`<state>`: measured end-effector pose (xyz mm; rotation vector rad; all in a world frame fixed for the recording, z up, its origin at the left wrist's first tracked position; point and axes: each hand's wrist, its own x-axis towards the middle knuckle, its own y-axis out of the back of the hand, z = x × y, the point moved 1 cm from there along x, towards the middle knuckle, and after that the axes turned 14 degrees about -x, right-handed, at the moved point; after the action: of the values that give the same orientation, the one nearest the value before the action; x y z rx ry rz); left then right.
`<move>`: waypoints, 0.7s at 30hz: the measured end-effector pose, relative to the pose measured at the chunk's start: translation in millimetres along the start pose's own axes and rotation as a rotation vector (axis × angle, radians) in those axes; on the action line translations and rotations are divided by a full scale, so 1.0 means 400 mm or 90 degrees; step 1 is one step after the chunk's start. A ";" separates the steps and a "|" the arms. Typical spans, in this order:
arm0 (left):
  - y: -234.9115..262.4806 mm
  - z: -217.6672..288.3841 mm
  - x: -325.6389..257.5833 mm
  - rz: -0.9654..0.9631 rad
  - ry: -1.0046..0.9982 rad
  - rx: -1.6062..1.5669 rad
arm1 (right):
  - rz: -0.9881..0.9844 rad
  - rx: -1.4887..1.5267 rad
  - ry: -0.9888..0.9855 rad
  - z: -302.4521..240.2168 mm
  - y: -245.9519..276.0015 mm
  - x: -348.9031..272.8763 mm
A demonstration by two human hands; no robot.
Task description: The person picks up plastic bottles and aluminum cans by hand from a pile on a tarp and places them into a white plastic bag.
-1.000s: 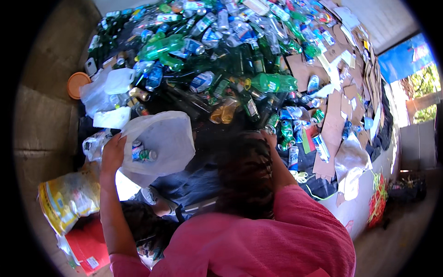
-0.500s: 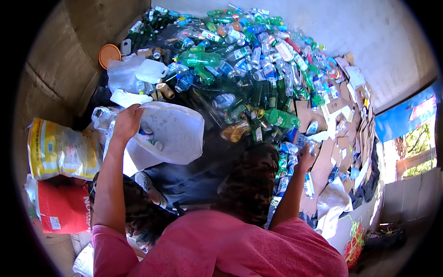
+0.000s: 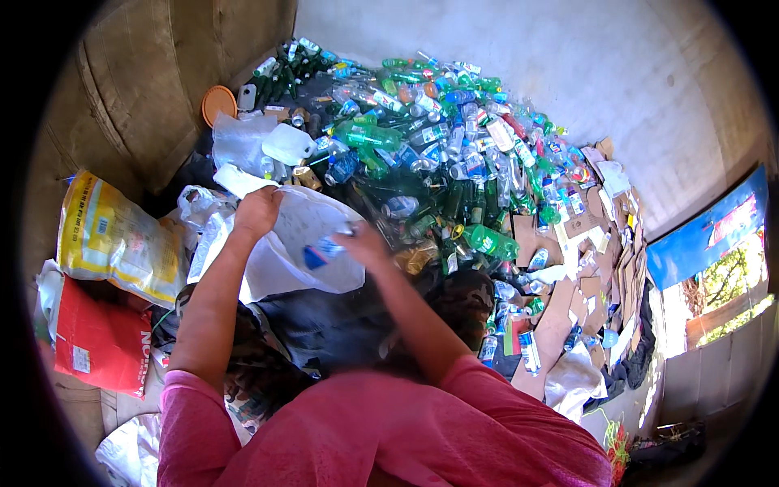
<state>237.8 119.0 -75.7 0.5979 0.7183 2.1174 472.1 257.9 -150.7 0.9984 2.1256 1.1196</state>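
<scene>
My left hand (image 3: 258, 211) is closed on the rim of a white sack (image 3: 284, 272), holding its mouth open. Over that mouth is my right hand (image 3: 365, 246), blurred by motion. At its fingertips is a blue-and-white drink container (image 3: 322, 252); blur hides whether it is a can or a bottle. The sack's lower part is out of sight behind my left forearm. A clear plastic bag (image 3: 199, 203) lies against the sack's left side.
A large heap of plastic bottles (image 3: 454, 138) spreads ahead, with flattened cardboard (image 3: 560, 316) at its right. Gold cans (image 3: 307, 177) and a white jug (image 3: 288, 144) lie beyond the sack. At left stand a yellow-and-white sack (image 3: 122, 239) and a red bag (image 3: 101, 337).
My right hand has swung left from the bottles and cans by the cardboard to the sack's mouth, with the drink container at its fingers. The left hand keeps its grip on the rim.
</scene>
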 end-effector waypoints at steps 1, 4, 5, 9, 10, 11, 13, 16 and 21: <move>-0.001 -0.003 0.004 0.000 -0.012 -0.005 | -0.066 0.141 -0.030 -0.049 -0.082 0.028; 0.008 -0.010 0.003 0.022 -0.016 -0.028 | -0.227 0.636 -0.161 -0.207 -0.221 0.018; 0.014 -0.007 0.001 0.034 -0.017 -0.035 | -0.212 0.588 -0.094 -0.227 -0.223 0.014; 0.031 -0.048 -0.011 0.051 0.005 -0.034 | -0.249 0.466 0.043 -0.218 -0.186 -0.033; 0.035 -0.047 -0.012 0.047 0.010 -0.038 | -0.272 0.456 0.050 -0.195 -0.142 -0.044; 0.031 -0.035 -0.009 0.034 0.022 -0.040 | -0.263 0.434 0.035 -0.148 -0.120 -0.039; 0.033 -0.018 -0.010 0.036 0.015 -0.030 | -0.247 0.392 0.022 -0.075 -0.081 -0.033; 0.031 -0.014 -0.008 0.033 0.012 -0.033 | -0.210 0.375 -0.021 -0.002 0.004 -0.057; 0.021 -0.044 0.007 0.048 -0.006 -0.028 | -0.185 0.367 -0.001 0.028 0.124 -0.098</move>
<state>220.8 112.0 -82.5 0.6193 0.6517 2.1931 521.2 250.6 -109.9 0.8750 2.5519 0.3663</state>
